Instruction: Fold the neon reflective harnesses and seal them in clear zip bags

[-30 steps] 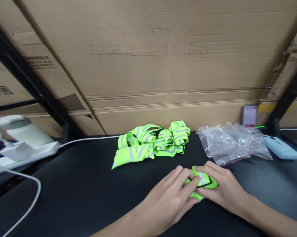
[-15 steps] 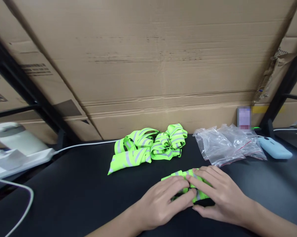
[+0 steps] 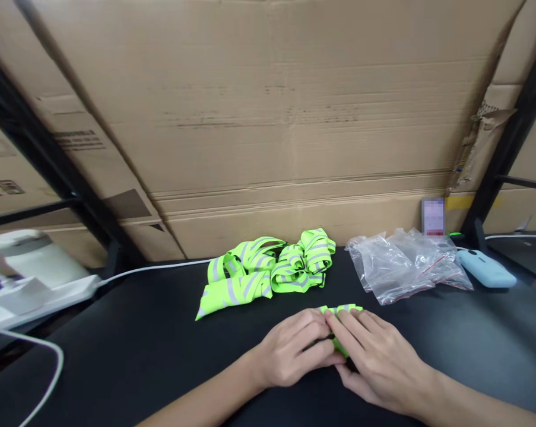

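My left hand point(image 3: 291, 349) and my right hand point(image 3: 377, 357) meet over a bundle of neon-green reflective strap point(image 3: 342, 309) on the black tabletop. Both hands have their fingers curled onto the bundle, the left from its left side and the right from above and the right. Only the bundle's far edge and a small piece between the hands show; the rest is covered. Beyond the hands lies a loose pile of similar green straps point(image 3: 250, 279) with grey stripes, some looped or coiled.
Clear plastic bags point(image 3: 401, 267) lie behind my right hand, beside a light-blue rounded device point(image 3: 487, 270). A phone-like screen point(image 3: 434, 217) leans against the cardboard wall point(image 3: 268, 118). At left are a white power strip point(image 3: 78, 290), a cable and a pale bottle point(image 3: 40, 255).
My right hand has moved left, closer to my left hand. Together they cover more of the green strap bundle. The view has shifted slightly.
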Motion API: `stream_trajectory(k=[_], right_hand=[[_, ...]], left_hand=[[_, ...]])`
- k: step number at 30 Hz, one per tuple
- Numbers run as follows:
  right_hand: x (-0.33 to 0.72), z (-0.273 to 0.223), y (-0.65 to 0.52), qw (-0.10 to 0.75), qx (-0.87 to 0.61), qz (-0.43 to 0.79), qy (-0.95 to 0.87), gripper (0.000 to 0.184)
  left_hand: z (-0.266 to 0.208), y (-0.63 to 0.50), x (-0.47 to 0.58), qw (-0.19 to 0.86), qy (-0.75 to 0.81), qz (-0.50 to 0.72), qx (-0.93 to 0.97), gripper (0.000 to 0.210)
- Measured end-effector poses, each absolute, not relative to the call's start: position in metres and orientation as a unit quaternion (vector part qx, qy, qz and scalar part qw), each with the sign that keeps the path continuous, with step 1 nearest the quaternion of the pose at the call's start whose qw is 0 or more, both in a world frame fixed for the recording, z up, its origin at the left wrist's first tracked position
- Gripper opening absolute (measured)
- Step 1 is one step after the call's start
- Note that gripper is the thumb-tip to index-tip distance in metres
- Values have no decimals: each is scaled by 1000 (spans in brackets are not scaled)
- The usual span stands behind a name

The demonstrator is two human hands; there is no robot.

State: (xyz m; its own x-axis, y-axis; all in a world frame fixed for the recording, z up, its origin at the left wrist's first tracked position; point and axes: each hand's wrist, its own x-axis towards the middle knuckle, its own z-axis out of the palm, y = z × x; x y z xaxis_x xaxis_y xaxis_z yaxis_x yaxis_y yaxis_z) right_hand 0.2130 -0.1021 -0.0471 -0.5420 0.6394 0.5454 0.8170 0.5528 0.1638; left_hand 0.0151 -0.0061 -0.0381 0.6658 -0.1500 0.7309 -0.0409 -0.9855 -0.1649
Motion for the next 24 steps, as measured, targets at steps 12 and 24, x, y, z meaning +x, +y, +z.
stream_trajectory(k=[12, 24], right_hand=[[203, -53, -71, 182, -398, -246, -865, 58], [219, -53, -62, 318, -409, -153, -842, 45]], left_hand=[[-36, -2, 8, 101, 22, -422, -901, 10], [-49, 14, 2, -155, -180, -574, -784, 47]])
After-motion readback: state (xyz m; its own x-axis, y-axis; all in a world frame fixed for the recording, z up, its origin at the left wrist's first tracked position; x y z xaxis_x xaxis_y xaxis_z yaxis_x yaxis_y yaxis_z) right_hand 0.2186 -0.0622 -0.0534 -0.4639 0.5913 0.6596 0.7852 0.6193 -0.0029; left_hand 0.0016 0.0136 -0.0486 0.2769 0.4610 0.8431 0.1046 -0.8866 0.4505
